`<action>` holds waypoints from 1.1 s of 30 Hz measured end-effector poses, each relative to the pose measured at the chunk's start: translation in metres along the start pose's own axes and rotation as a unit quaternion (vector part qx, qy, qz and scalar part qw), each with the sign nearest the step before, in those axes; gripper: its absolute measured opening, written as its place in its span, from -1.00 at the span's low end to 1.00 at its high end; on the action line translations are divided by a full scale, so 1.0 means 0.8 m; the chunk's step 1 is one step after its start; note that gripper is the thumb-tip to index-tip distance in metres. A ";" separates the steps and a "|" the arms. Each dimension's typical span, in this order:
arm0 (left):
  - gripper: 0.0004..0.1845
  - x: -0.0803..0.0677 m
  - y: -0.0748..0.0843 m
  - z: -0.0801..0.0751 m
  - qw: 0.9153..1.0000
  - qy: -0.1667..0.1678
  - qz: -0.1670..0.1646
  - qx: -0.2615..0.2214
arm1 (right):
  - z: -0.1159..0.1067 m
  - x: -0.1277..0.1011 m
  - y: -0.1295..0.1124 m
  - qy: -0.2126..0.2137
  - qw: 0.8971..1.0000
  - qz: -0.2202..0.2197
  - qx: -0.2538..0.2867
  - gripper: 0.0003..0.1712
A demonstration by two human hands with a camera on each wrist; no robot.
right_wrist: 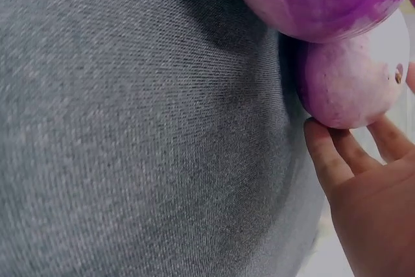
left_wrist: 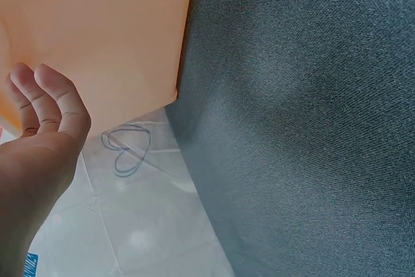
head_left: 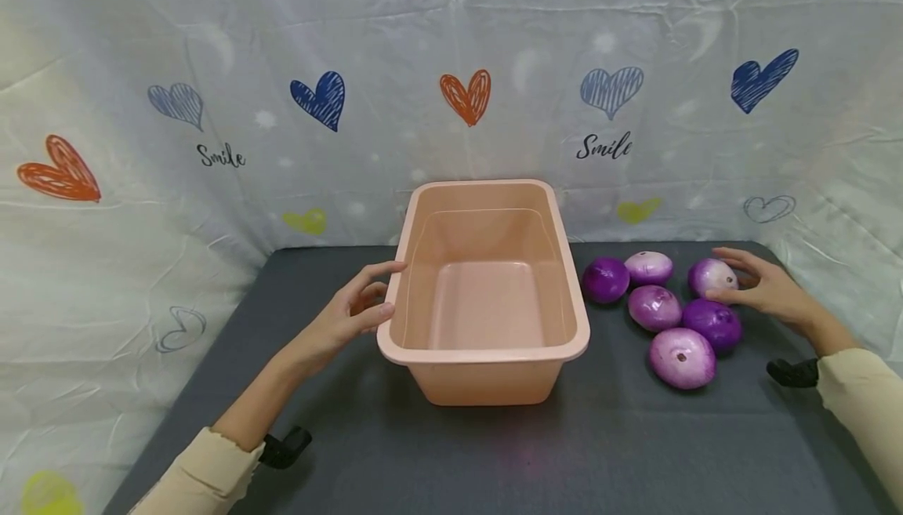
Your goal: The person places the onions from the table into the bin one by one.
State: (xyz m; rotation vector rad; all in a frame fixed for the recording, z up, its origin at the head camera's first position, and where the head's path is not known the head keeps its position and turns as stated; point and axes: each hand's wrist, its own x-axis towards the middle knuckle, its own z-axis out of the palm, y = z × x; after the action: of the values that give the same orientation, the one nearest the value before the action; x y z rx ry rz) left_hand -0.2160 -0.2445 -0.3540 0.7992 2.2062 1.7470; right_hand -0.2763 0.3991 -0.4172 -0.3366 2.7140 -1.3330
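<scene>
A peach plastic tub stands in the middle of the table, its inside bare. At its left rim is my left hand, fingertips and thumb against the edge; in the left wrist view its loosely bent fingers lie beside the tub's wall. My right hand holds a pale purple-and-white red onion at the back right, with the thumb on the near side and fingers on the far side. The right wrist view shows fingertips touching this onion. A darker red onion sits just in front.
More red onions lie right of the tub: a dark one, a pale one, a pinkish one and a large one nearest the front. A grey cloth covers the table. Behind hangs a white curtain with printed hearts.
</scene>
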 end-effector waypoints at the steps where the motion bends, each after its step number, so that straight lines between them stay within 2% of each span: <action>1: -0.38 0.000 0.000 0.000 1.000 0.001 0.001 0.000 | 0.000 0.000 0.001 -0.001 1.000 -0.001 -0.002 -0.06; 11: -0.39 0.002 -0.001 -0.003 1.000 0.001 0.018 -0.003 | 0.000 0.002 0.011 0.006 1.000 -0.001 -0.006 -0.17; 26: -0.40 0.002 0.003 -0.006 1.000 0.010 0.028 -0.002 | -0.001 0.002 0.020 0.061 0.997 -0.044 0.004 -0.28; 33: -0.40 0.004 0.003 -0.008 0.999 0.006 0.034 -0.005 | -0.010 -0.015 0.010 0.063 0.997 -0.036 0.038 -0.27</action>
State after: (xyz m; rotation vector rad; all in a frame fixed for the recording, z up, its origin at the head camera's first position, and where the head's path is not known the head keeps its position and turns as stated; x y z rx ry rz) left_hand -0.2206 -0.2476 -0.3495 0.8732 2.2005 1.7960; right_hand -0.2674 0.4127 -0.4185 -0.3575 2.7675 -1.5222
